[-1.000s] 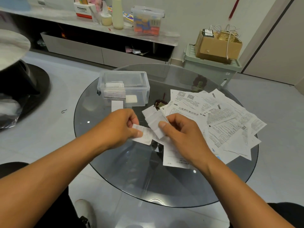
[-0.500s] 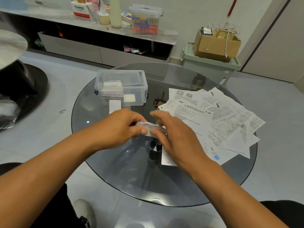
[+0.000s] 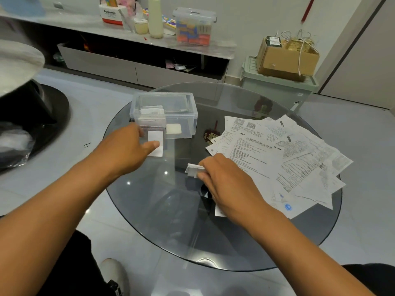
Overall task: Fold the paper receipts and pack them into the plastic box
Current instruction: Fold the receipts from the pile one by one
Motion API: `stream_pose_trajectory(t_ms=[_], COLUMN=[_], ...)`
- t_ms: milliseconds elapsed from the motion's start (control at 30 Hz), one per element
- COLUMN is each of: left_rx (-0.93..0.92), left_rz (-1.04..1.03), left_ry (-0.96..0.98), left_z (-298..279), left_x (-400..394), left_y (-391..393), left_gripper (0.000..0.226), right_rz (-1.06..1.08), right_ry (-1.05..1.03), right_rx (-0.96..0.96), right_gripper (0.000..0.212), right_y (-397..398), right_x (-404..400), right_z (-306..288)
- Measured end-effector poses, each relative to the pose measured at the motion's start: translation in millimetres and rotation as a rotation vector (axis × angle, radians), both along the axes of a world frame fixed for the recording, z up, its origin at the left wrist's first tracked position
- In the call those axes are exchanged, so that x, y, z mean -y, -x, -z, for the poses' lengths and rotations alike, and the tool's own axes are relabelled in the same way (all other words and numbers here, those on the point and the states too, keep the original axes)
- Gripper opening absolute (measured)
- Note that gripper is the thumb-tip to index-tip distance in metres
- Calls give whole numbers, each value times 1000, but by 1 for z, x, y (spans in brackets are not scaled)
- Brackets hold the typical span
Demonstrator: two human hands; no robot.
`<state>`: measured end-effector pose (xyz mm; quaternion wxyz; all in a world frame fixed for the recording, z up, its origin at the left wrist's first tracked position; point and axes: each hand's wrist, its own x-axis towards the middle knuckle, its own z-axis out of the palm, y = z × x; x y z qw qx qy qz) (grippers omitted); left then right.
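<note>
right hand (image 3: 226, 184): fingers curled round a small folded white paper receipt (image 3: 193, 169), held just above the round dark glass surface (image 3: 162, 210) near the middle, probably ready to go in.
left hand (image 3: 126, 146): holding nothing, thumb out, at the near wall of the clear plastic box (image 3: 188, 116), maybe to steady it.
box: lid off, far left, folded slips stacked inside on its left.
loose unfolded receipts (image 3: 277, 154): fanned out on the right, within reach.

Folded white receipt (image 3: 193, 168) pinched beside spread receipts (image 3: 288, 159); clear plastic box (image 3: 164, 115) holds folded ones.
</note>
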<state>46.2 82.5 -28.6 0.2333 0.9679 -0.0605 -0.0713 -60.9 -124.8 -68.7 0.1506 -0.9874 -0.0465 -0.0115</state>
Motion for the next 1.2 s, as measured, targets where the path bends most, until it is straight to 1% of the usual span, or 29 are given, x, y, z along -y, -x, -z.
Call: stream_pose_trajectory(t_ms=[67,133,167,267,333,400,533,600,633,667,733,800,867,933,1000,1100,1200], left_rx=[-59,-62,-48,-4,28,58,72,77,60,19,-146,-354,-539,-671,-736,-748,-810], left_rz=[-16,-27,-33,-39,-19,32,164,215,228,230,193,129,85,92,153,269,354], left_ry=[-22,-33,-36,26,109,173,190,229,284,382,681,953,1105,1143,1077,951,928], left_z=[6,13,16,22,26,29,28,25,23,21,16,13,12,14,18,18,11], left_x=[-3,-2,-1,1,3,6,11,13,15,18,25,30,32,33,35,40,37], left_y=[-4,-7,-9,-14,-14,-12,-7,-3,-1,2,6,7,8,9,13,22,25], left_gripper=[61,65,61,30,22,14,14,14,13,12,10,8,7,12,18,24,31], right_rz=[1,1,1,19,51,85,157,219,253,281,278,208,134,83,59,87,162], right_ry=[-40,-78,-92,-175,-280,-404,-593,-718,-816,-932,-1158,-1283,-1292,-1292,-1284,-1145,-1089], right_rx=[1,10,24,54,57,63,114,125,123,109,58,19,-4,-9,-10,55,134], right_gripper=[23,22,22,22,22,15,4,8,10,11,13,13,13,12,13,13,8], right_y=[1,1,1,2,2,3,4,3,1,0,-3,-4,-3,-2,0,0,-1], right_x=[0,1,2,3,5,8,11,11,11,12,13,15,15,13,10,8,8], right_z=[-1,1,1,5,7,7,4,3,2,0,-4,-5,-7,-8,-9,-6,-6])
